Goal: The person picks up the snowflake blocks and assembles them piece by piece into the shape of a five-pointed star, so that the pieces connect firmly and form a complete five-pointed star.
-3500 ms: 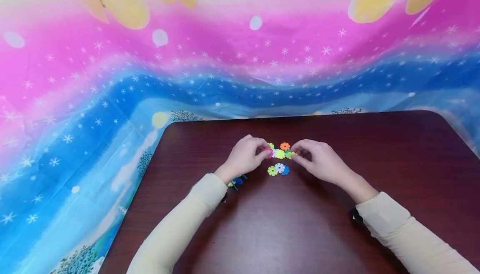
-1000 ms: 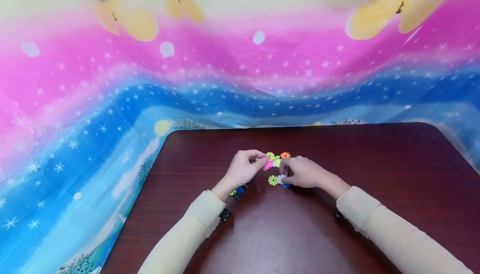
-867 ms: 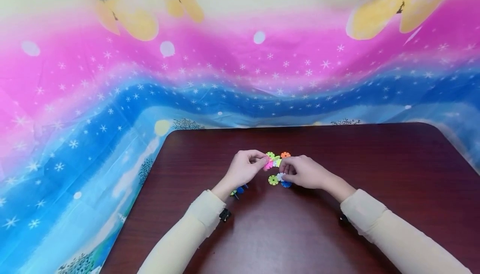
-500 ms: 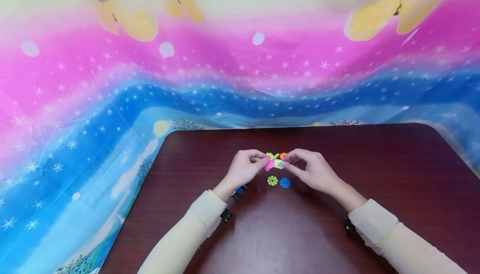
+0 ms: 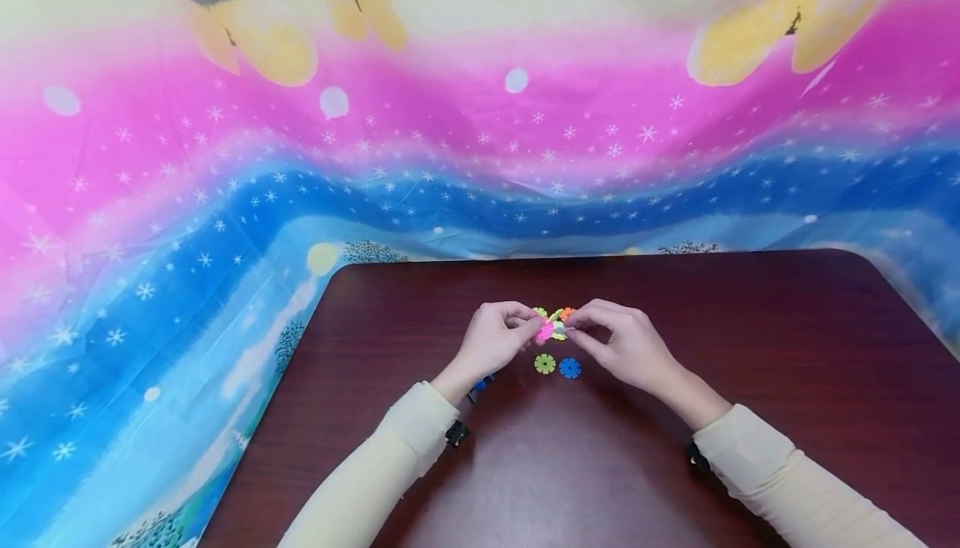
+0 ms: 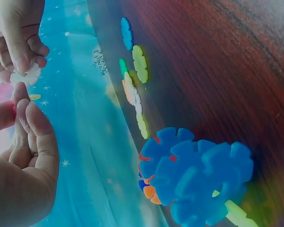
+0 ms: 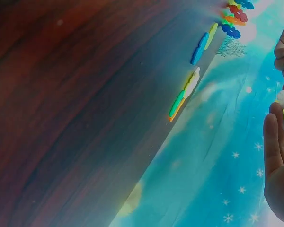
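My left hand (image 5: 491, 338) pinches a pink notched snowflake disc (image 5: 543, 331), joined with yellow discs (image 5: 555, 315), above the table. Facing it, my right hand (image 5: 630, 344) pinches a white snowflake disc (image 6: 27, 75) between thumb and fingers. The white disc is held close against the pink and yellow piece; whether their notches are engaged is hidden by my fingertips. Beneath the hands lie a lime disc (image 5: 544, 364) and a blue disc (image 5: 570, 368), flat and apart. An orange disc (image 5: 567, 314) shows just behind the right fingertips.
A built cluster of blue discs (image 6: 203, 175) with some orange, red and yellow ones stands by my left wrist. Green, orange and white discs (image 7: 191, 82) lie flat farther back. The dark wooden table (image 5: 735, 323) ends at a printed cloth backdrop (image 5: 450, 131).
My right hand has taken the white disc from beside the lime and blue discs and brought it up to the pink and yellow piece. My left hand keeps hold of that piece.
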`<state>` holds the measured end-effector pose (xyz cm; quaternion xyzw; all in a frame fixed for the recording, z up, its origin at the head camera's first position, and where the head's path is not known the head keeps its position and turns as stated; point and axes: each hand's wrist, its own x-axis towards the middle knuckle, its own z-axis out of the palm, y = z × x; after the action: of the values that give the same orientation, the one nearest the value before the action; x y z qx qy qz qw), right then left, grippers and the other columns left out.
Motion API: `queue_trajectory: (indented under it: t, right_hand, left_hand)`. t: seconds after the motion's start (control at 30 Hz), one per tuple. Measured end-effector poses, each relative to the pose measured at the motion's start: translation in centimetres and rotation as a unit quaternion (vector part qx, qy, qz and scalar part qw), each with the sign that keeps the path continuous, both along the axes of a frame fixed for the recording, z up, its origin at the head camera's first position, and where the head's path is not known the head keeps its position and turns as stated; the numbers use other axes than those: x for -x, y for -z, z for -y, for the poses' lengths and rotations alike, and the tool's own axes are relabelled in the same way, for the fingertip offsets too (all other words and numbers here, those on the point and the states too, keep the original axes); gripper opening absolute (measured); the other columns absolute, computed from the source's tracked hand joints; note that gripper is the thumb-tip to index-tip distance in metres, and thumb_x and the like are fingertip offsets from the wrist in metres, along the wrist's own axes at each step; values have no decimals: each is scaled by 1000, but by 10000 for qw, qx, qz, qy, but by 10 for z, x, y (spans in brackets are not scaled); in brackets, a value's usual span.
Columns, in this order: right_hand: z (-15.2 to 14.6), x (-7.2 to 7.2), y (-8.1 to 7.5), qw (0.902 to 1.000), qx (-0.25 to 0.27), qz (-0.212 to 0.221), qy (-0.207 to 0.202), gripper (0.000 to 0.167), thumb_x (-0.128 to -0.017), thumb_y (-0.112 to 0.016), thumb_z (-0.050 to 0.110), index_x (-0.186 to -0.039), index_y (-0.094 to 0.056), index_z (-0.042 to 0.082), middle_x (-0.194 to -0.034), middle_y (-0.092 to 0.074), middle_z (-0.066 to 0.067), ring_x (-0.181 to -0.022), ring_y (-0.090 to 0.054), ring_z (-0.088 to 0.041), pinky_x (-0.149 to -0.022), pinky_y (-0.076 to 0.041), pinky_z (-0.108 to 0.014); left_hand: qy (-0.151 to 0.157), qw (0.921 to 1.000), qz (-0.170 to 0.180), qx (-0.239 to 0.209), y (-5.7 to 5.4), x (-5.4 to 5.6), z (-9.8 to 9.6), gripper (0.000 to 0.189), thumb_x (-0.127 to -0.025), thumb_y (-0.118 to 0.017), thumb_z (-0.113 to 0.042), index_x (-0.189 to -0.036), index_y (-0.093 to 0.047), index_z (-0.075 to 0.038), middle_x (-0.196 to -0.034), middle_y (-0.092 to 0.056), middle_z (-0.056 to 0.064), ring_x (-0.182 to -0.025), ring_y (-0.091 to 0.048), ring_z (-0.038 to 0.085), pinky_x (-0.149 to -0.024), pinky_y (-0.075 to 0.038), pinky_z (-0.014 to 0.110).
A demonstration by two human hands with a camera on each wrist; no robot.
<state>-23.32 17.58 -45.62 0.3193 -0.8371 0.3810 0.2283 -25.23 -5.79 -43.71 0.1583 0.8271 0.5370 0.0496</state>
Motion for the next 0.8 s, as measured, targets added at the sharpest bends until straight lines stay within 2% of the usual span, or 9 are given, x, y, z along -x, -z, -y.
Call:
queue_trajectory:
  t: [0.1,0.23,0.57,0.67,0.8]
  right_hand:
    - [0,0,0,9995,-121,-290,36,30,-79,-90,2,-103,-79,16,-97,-72,10,-84,-69,-6,-76,-59,-26]
    - [2,0,-3,9975,-328,-622,41,34,-76,-92,2,-105,-80,15,-98,-73,8,-83,-68,-8,-75,-57,-23]
    - [5,-2,-6,9920,-527,-1139,-166,29,-74,-92,1,-99,-81,10,-95,-75,2,-81,-71,-11,-71,-61,-33]
    - [6,0,-5,9921,-586,-1094,-168,31,-74,-92,3,-102,-80,11,-96,-75,1,-79,-71,-12,-69,-60,-33]
    - [5,1,-4,9932,-832,-807,53,38,-76,-94,14,-111,-78,11,-103,-75,0,-77,-70,-13,-62,-58,-30]
  left_hand:
    - [-23,10000,-18,23,0,0,-1,18,-97,-76,-25,-102,-80,-9,-77,-74,-3,-71,-72,21,-62,-58,29]
    - [-22,10000,-41,16,-1,-2,-2,18,-97,-76,-26,-101,-80,-9,-76,-74,-5,-73,-73,24,-62,-58,30]
    - [-99,9999,-106,14,1,-6,-10,14,-96,-77,-20,-100,-81,-8,-77,-75,-6,-76,-75,29,-58,-58,27]
    - [-98,9999,-79,61,1,-3,-8,14,-96,-77,-21,-100,-81,-8,-78,-75,-6,-79,-76,29,-61,-59,28]
    - [-150,9979,-245,575,1,6,3,15,-97,-76,-26,-101,-82,-12,-80,-75,-9,-77,-74,16,-64,-57,30]
